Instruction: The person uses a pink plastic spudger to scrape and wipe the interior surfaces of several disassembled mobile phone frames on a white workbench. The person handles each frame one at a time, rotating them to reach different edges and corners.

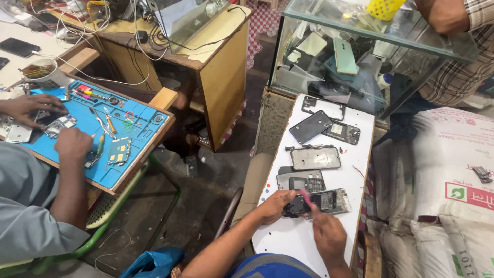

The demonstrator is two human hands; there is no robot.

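The left hand (274, 205) grips a dark phone (297, 204) at the near end of the white table (309, 237), its fingers curled around the phone's left edge. The right hand (328, 234) pinches a thin pink tool (306, 198), tip against the phone, whose screen is partly hidden. A neighbour's hands (72, 143) work over a blue mat (139, 128); what they hold is too small to make out.

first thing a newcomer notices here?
Probably the white board at centre right, strewn with opened phones and bare frames. At its near end the left hand steadies a dark phone while the right hand works it with a pink tool. At far left, another person works over a blue mat.
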